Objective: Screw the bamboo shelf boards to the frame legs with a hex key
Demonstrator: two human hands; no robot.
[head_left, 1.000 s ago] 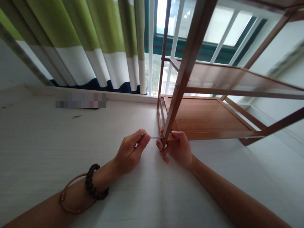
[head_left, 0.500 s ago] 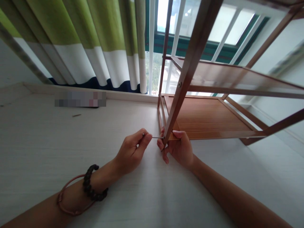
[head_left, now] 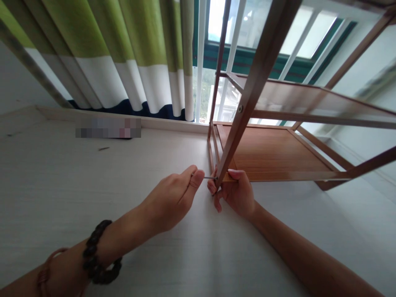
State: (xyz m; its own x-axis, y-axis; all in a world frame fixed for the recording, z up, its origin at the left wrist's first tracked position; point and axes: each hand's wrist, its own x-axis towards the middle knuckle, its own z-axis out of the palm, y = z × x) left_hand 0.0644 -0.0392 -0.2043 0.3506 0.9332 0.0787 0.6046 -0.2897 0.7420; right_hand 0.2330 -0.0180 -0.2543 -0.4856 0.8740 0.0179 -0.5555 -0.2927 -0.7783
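A brown wooden shelf rack [head_left: 258, 66] stands on the right, its lowest shelf board [head_left: 272, 148] close to the floor. My left hand [head_left: 177, 196] is closed, thumb and fingers pinching a thin metal hex key [head_left: 209, 177]. The key's tip meets the outer side of the front leg near its lower end. Wrapped around that same leg and the edge of the bottom shelf is my right hand [head_left: 236, 192], thumb on top. Higher on the leg shows a round metal bolt head [head_left: 240, 109]. My left fingers hide the key's other end.
Against the skirting at the back left lies a blurred-out flat item [head_left: 108, 128], with a small thin piece [head_left: 104, 148] on the pale floor before it. A green and white curtain [head_left: 142, 74] hangs behind. Window bars [head_left: 199, 62] stand beyond the rack.
My left hand has rolled over around the hex key, its back now turned more upward, and the bracelets have shifted with the wrist. My right hand keeps its grip. The view has shifted slightly.
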